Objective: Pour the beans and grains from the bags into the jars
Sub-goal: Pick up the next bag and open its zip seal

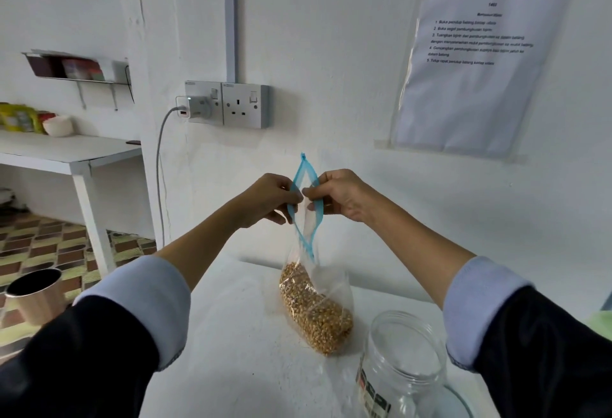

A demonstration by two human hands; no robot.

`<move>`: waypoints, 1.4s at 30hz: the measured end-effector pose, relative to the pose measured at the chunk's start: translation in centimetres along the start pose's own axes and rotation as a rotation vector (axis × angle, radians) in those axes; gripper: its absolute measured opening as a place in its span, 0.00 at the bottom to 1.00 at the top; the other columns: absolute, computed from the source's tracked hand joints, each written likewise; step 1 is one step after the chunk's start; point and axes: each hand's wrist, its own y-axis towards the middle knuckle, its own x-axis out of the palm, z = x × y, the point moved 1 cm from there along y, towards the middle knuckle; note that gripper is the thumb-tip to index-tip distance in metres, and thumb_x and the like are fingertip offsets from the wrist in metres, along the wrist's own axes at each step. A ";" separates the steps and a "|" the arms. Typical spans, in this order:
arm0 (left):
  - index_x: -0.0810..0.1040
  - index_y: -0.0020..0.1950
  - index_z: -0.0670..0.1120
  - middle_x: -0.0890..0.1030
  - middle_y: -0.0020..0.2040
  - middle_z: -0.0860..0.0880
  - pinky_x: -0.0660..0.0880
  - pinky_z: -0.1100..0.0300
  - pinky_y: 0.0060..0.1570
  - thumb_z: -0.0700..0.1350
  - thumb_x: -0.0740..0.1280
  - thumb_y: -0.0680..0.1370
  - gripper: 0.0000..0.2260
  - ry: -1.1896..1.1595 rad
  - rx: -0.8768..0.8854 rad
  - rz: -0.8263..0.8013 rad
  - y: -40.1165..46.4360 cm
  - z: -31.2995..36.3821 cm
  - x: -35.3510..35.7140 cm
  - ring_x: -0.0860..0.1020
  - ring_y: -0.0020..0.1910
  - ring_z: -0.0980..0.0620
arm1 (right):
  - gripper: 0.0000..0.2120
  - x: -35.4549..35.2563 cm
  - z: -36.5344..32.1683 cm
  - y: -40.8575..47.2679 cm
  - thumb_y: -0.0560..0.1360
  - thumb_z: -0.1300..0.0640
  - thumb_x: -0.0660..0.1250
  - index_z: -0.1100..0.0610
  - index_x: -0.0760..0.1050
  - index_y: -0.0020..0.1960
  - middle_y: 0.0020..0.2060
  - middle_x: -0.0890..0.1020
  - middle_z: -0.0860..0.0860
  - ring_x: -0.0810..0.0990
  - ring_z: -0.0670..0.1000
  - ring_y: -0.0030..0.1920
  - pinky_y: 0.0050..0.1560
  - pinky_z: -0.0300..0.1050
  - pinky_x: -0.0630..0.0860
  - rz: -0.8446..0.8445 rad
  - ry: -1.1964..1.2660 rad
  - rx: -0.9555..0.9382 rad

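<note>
- The jar (402, 364) is cut off by the bottom edge, so its base is out of sight; its label is too blurred to read.
- The sheet (477, 53) taped to the wall carries printed lines too small to make out.
- One clear zip bag (314, 285) is held up above the white surface (238, 351), near its far edge; one jar stands at the near right, lid off.
- The bag holds yellow-brown grains (314, 311) gathered in its lower part; the jar looks empty.
- The left hand (268, 199) pinches one side of the blue zip strip (306, 205), the right hand (341, 195) pinches the other, fingers curled, so the mouth gapes open between them.
- One dark-lined metal cup (36, 295) is at the left edge.
</note>
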 end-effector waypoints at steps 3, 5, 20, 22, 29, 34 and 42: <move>0.75 0.41 0.40 0.78 0.32 0.44 0.74 0.67 0.24 0.35 0.68 0.76 0.05 0.075 -0.020 0.093 -0.2 -1.1 -2.4 0.77 0.22 0.57 | 0.12 -2.2 -0.1 0.1 0.70 0.71 0.72 0.60 0.71 0.36 0.34 0.78 0.56 0.79 0.52 0.29 0.26 0.39 0.78 0.180 -0.303 -0.084; 0.75 0.37 0.40 0.76 0.29 0.42 0.72 0.66 0.20 0.32 0.68 0.74 0.08 0.136 -0.044 0.196 -0.7 -2.2 -4.6 0.75 0.19 0.55 | 0.13 -4.7 -0.4 -0.1 0.70 0.71 0.70 0.59 0.71 0.34 0.35 0.78 0.57 0.79 0.53 0.29 0.27 0.40 0.79 0.301 -0.545 -0.125; 0.73 0.33 0.38 0.73 0.19 0.49 0.65 0.66 0.19 0.33 0.71 0.72 0.10 0.065 0.135 0.239 -2.1 0.6 -4.0 0.71 0.17 0.53 | 0.13 -5.2 -4.0 -0.6 0.75 0.48 0.69 0.58 0.76 0.41 0.38 0.79 0.53 0.76 0.51 0.42 0.39 0.39 0.69 0.195 -0.680 -0.297; 0.73 0.34 0.38 0.74 0.21 0.48 0.66 0.66 0.19 0.34 0.71 0.73 0.10 0.036 0.146 0.227 -2.1 1.1 -3.3 0.71 0.18 0.53 | 0.22 -3.4 -5.1 -0.8 0.79 0.42 0.60 0.60 0.80 0.41 0.48 0.81 0.59 0.79 0.54 0.49 0.47 0.42 0.68 0.163 -0.694 -0.276; 0.74 0.35 0.38 0.74 0.26 0.44 0.68 0.65 0.21 0.36 0.71 0.74 0.10 -0.029 0.212 0.169 -2.8 1.9 -0.5 0.72 0.19 0.52 | 0.42 0.5 -6.0 0.2 0.79 0.34 0.39 0.64 0.78 0.59 0.68 0.73 0.58 0.67 0.57 0.70 0.71 0.56 0.58 0.015 -0.846 -0.016; 0.73 0.35 0.40 0.75 0.26 0.45 0.69 0.65 0.22 0.36 0.69 0.75 0.09 -0.073 0.270 0.115 -3.2 1.6 1.5 0.73 0.21 0.51 | 0.20 1.3 -4.3 1.7 0.79 0.44 0.60 0.62 0.72 0.44 0.40 0.77 0.53 0.75 0.51 0.42 0.42 0.41 0.70 0.009 -0.921 -0.016; 0.76 0.44 0.43 0.79 0.35 0.46 0.73 0.63 0.29 0.50 0.57 0.82 0.15 -0.287 0.086 0.248 -1.6 -4.2 2.1 0.77 0.31 0.51 | 0.09 -0.2 -3.4 2.9 0.75 0.56 0.70 0.64 0.79 0.47 0.42 0.84 0.53 0.81 0.48 0.37 0.43 0.40 0.76 0.149 -0.578 -0.067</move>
